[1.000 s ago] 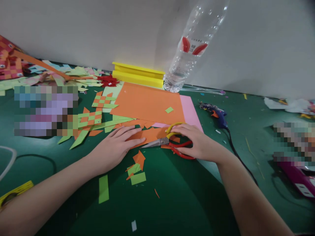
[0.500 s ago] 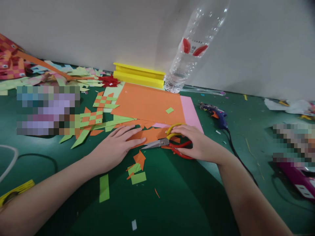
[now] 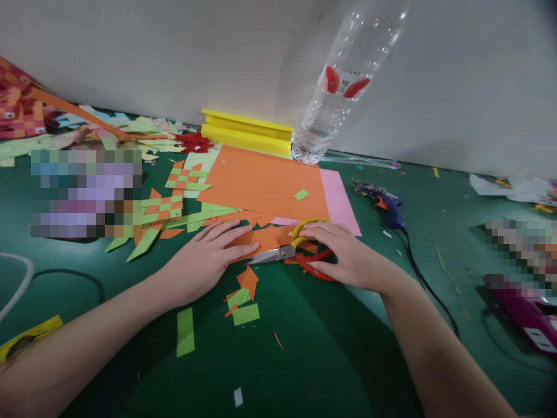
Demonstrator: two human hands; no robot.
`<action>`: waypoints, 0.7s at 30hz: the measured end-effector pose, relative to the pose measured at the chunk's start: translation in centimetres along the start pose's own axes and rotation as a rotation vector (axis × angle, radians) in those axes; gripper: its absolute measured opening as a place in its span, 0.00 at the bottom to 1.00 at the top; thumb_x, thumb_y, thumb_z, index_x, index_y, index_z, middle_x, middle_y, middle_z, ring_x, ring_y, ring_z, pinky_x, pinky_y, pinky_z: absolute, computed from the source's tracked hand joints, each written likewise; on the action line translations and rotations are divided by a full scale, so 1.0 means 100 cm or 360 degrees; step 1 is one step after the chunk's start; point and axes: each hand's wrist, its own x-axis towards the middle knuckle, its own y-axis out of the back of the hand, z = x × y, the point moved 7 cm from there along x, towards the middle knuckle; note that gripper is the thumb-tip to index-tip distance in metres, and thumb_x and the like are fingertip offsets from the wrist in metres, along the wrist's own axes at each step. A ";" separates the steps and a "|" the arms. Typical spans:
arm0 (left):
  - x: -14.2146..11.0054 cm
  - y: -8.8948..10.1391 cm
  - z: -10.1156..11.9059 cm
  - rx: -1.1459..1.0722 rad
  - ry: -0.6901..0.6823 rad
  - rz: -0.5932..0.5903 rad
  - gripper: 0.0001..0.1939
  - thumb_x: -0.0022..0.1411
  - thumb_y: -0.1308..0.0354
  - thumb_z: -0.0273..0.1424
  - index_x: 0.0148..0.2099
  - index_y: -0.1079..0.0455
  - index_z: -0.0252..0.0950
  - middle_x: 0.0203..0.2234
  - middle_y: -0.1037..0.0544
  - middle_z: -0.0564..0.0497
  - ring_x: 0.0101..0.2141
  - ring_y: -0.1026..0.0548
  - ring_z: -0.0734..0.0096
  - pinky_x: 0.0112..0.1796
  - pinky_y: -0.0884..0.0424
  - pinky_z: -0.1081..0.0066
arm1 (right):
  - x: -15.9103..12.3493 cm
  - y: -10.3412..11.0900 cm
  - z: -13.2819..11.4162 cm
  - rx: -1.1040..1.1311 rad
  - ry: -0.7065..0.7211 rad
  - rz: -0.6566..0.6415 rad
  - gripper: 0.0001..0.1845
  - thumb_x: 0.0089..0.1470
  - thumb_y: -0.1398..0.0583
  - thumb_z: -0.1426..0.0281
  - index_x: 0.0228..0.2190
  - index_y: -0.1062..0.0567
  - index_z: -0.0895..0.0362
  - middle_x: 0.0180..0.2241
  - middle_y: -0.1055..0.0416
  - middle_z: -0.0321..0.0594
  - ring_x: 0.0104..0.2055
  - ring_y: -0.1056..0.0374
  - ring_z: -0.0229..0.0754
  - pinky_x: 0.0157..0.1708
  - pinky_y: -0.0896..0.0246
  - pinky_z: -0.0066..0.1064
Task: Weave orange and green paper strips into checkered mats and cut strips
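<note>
My left hand (image 3: 212,255) lies flat on an orange paper piece (image 3: 266,236), its fingers stretched out. In my right hand (image 3: 342,253) is a pair of scissors (image 3: 285,252) with one yellow and one red handle. The blades point left, along the near edge of that orange piece, with the tip close to my left fingertips. Just below the tip lie orange scraps (image 3: 248,278) and a green scrap (image 3: 246,314). Beyond the hands a large orange sheet (image 3: 265,183) rests over a pink sheet (image 3: 339,200). Two woven orange-and-green paper fish (image 3: 163,208) lie to the left.
A clear bottle (image 3: 335,93) leans at the wall beside a folded yellow strip (image 3: 247,136). A blue glue gun (image 3: 385,203) with a black cord lies on the right. Paper strips (image 3: 96,130) pile up at the back left. A purple object (image 3: 522,313) sits at the right edge.
The scissors and my right hand have shifted slightly left along the orange piece. My left hand stays in place on the paper.
</note>
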 end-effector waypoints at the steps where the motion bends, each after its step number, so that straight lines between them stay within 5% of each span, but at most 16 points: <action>1: 0.000 0.000 0.000 -0.0002 0.0001 -0.0007 0.33 0.62 0.59 0.17 0.64 0.37 0.48 0.66 0.40 0.50 0.66 0.46 0.57 0.61 0.42 0.49 | 0.000 0.000 0.000 -0.0002 0.0000 -0.0010 0.21 0.54 0.38 0.66 0.50 0.30 0.49 0.56 0.31 0.41 0.59 0.36 0.51 0.59 0.44 0.48; 21: 0.000 0.001 -0.001 -0.0060 0.0023 -0.0018 0.35 0.60 0.59 0.15 0.64 0.37 0.48 0.67 0.41 0.51 0.66 0.46 0.56 0.60 0.41 0.48 | 0.002 -0.007 -0.010 -0.0037 0.0030 -0.0024 0.20 0.57 0.41 0.62 0.51 0.31 0.51 0.56 0.32 0.45 0.59 0.37 0.52 0.57 0.41 0.49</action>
